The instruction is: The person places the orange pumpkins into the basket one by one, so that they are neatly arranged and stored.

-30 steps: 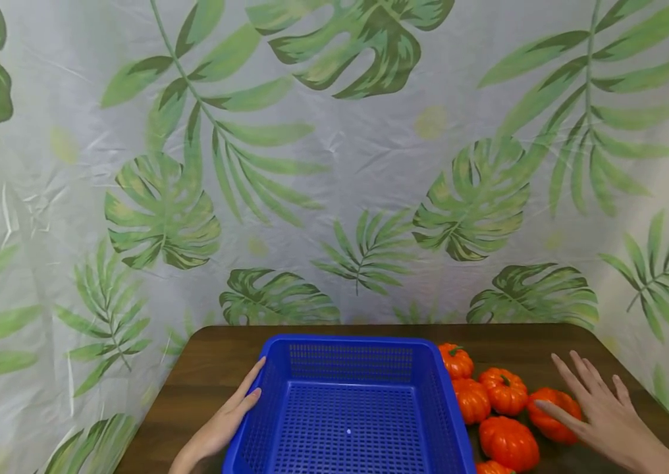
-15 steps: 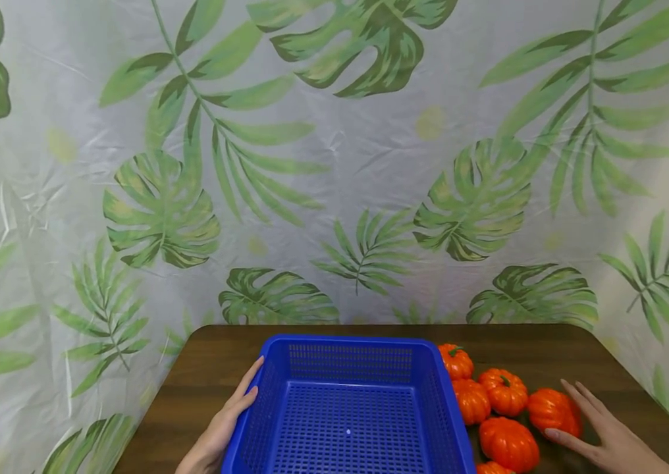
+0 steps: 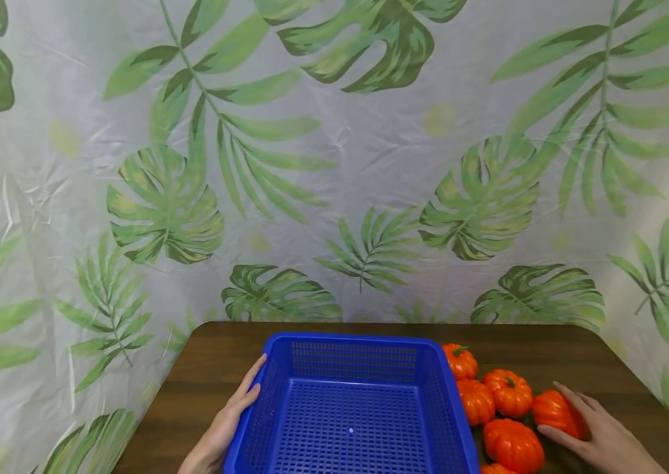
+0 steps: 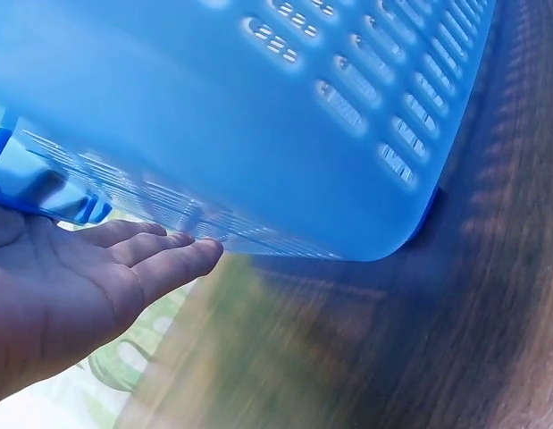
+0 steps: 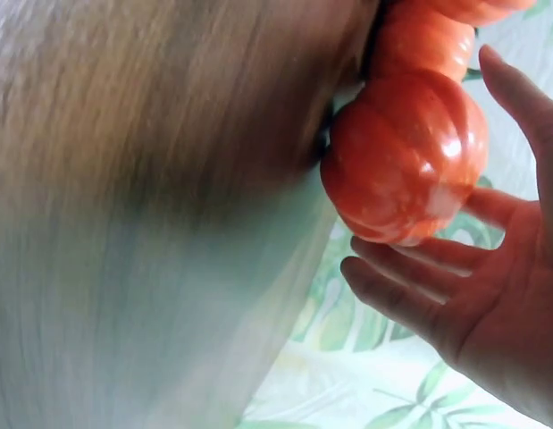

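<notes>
A blue mesh basket point(image 3: 352, 408) stands in the middle of the brown table point(image 3: 210, 368). My left hand point(image 3: 229, 418) lies flat against its left wall, and in the left wrist view the straight fingers point(image 4: 160, 264) touch the basket point(image 4: 258, 116). Several orange pumpkins lie just right of the basket. My right hand point(image 3: 598, 440) cups the rightmost pumpkin point(image 3: 552, 409) from the right. Seen from the right wrist, its fingers point(image 5: 410, 286) touch that pumpkin point(image 5: 406, 156) from below, with the thumb spread apart above it.
Other pumpkins point(image 3: 509, 392) point(image 3: 513, 444) sit between the basket and my right hand, one point(image 3: 460, 361) against the basket's far right corner. A leaf-print curtain point(image 3: 334, 164) hangs behind and beside the table. Bare wood shows left of the basket.
My right hand has dropped lower and come in around the rightmost pumpkin, fingers now touching it. The left hand stays on the basket's left wall.
</notes>
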`<state>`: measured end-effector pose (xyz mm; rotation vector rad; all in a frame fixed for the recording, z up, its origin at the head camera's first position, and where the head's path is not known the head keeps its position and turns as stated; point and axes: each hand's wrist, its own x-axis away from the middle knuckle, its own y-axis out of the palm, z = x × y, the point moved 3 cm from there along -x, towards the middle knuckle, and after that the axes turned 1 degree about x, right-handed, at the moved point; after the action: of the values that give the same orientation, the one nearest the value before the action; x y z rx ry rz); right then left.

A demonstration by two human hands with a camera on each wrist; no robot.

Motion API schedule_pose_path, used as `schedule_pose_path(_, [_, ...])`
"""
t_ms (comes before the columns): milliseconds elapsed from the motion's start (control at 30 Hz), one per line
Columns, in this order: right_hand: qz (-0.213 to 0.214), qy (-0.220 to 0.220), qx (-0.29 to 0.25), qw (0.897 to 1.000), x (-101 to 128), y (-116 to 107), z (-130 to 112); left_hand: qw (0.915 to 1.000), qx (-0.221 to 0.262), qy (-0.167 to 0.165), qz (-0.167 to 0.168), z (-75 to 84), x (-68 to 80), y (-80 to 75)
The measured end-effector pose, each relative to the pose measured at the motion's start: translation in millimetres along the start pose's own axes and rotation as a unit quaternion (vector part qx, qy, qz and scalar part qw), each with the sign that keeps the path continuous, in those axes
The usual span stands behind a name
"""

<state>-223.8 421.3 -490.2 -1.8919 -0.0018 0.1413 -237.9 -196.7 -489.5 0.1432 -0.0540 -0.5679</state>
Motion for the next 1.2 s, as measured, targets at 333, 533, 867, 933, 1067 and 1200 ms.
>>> schedule_pose_path(333, [0.015, 0.005, 0.006, 1.0, -2, -3, 3, 0.9999, -0.006, -0.001, 0.009, -1.1, -0.4, 0.0])
schedule_pose_path(533, [0.011, 0.021, -0.006, 1.0, -2, -17, -1, 1.0, 0.0, 0.007, -0.001, 0.6, -0.9, 0.4])
schedule_pose_path(867, [0.088, -0.01, -0.039, 0.995, -7, -44, -30, 0.9999, 0.001, 0.009, -0.005, 0.4, -1.8, 0.7])
schedule_pose_path(933, [0.105, -0.027, -0.051, 0.993, -8, -46, -38, 0.9999, 0.002, 0.008, -0.006, 0.7, -1.5, 0.6])
schedule_pose_path(1067, [0.104, -0.053, -0.079, 0.99, -11, -47, -54, 1.0, -0.004, 0.003, -0.002, 0.9, -1.1, 0.9])
schedule_pose_path(1200, [0.09, -0.062, -0.101, 0.989, -15, -48, -70, 1.0, -0.004, -0.001, 0.001, 0.7, -0.9, 1.7])
